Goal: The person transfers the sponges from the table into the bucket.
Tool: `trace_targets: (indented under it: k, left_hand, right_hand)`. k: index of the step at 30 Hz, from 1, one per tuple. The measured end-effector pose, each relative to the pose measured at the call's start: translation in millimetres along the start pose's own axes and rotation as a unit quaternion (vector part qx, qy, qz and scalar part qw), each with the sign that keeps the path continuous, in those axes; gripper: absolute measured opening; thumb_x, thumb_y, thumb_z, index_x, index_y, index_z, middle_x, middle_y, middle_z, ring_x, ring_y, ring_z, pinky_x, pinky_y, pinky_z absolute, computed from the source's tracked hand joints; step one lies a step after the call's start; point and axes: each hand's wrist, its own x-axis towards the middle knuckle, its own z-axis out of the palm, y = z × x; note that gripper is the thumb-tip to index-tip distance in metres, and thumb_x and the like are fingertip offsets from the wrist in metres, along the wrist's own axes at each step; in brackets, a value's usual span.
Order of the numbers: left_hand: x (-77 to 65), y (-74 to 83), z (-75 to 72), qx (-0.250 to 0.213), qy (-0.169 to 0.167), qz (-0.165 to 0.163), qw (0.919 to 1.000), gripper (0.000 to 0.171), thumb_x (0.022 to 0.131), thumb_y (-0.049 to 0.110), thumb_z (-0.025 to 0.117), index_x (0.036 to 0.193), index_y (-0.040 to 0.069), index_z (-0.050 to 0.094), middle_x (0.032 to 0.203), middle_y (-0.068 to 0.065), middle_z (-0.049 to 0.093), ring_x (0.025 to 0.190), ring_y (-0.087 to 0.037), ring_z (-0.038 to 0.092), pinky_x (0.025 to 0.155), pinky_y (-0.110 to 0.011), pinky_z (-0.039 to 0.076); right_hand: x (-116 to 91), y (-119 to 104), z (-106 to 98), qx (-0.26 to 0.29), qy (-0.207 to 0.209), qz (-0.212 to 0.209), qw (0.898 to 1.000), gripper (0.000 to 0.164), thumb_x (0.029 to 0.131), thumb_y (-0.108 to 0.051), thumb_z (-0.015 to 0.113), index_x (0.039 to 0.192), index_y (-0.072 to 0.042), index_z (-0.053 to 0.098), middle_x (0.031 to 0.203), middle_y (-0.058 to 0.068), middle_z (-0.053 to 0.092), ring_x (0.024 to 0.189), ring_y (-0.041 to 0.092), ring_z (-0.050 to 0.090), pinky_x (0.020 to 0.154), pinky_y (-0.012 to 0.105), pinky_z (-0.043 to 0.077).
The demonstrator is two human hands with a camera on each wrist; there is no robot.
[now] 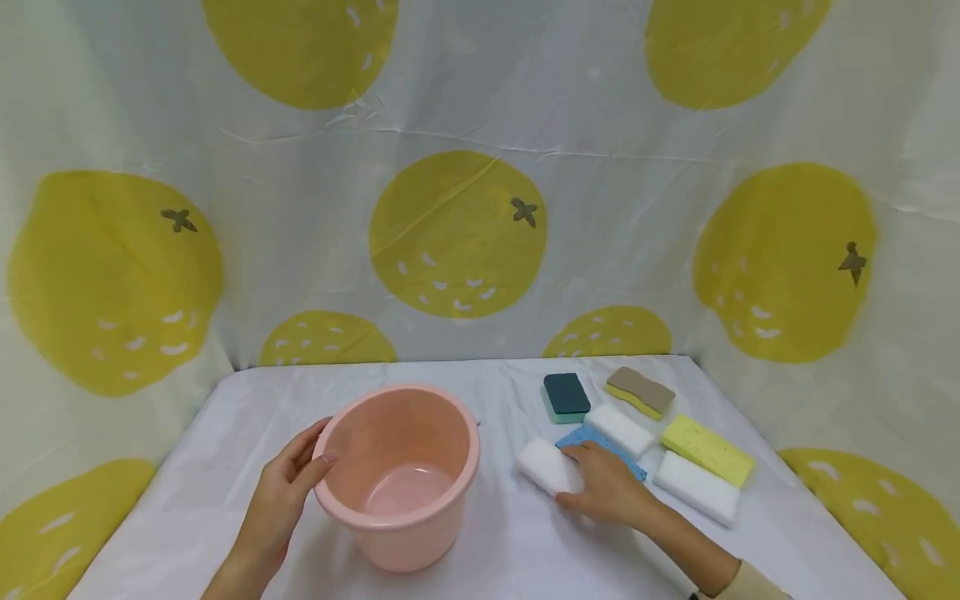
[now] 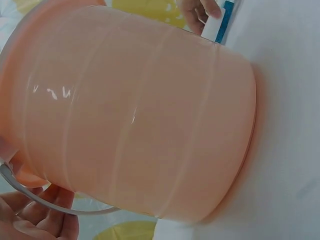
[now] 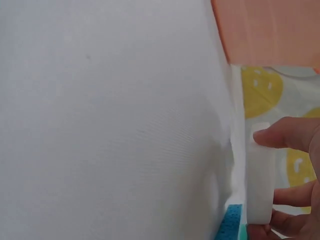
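Observation:
My left hand (image 1: pixel 281 492) holds the rim of a pink plastic bucket (image 1: pixel 408 533), thumb over the rim and fingers along the outside. In the left wrist view the bucket's thin handle (image 2: pixel 92 212) runs across that hand's fingers. To the bucket's right, my right hand (image 1: pixel 607 487) pinches a white sponge (image 1: pixel 546 468) between thumb and fingers; the right wrist view shows this sponge (image 3: pixel 260 185) edge-on. A blue sponge (image 1: pixel 633 469) lies beside it, partly covered by the right hand. The bucket's inner floor (image 1: pixel 408 492) shows no items.
Around the right hand lie a dark green scouring sponge (image 1: pixel 567 393), a brown-topped yellow one (image 1: pixel 640 390), a white sponge (image 1: pixel 618 429), a yellow sponge (image 1: pixel 708 450) and another white sponge (image 1: pixel 697 487). A lemon-print curtain (image 1: pixel 457 117) walls the white table (image 1: pixel 187 517) on three sides.

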Motion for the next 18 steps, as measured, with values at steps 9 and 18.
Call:
trace_targets:
  k: [9, 18]
  left_hand:
    - [0.2, -0.7, -0.7, 0.0, 0.005, -0.001, 1.0, 0.051, 0.106, 0.018, 0.062, 0.153, 0.003, 0.047, 0.15, -0.018, 0.051, 0.125, -0.003, 0.056, 0.098, -0.013, 0.041]
    - [-0.4, -2.5, 1.2, 0.002, 0.004, -0.002, 1.0, 0.05, 0.106, 0.017, 0.061, 0.153, 0.003, 0.047, 0.15, -0.019, 0.051, 0.125, -0.002, 0.055, 0.097, -0.013, 0.043]
  right_hand:
    - [15, -4, -29, 0.026, -0.03, -0.033, 0.999, 0.064, 0.073, -0.024, 0.092, 0.125, 0.004, 0.067, 0.113, 0.005, 0.068, 0.098, 0.021, 0.061, 0.086, 0.043, 0.052]
    - [24, -6, -56, 0.032, -0.039, -0.058, 0.997, 0.057, 0.075, -0.022, 0.088, 0.124, 0.0, 0.069, 0.105, -0.001, 0.066, 0.088, 0.016, 0.057, 0.073, 0.035, 0.051]
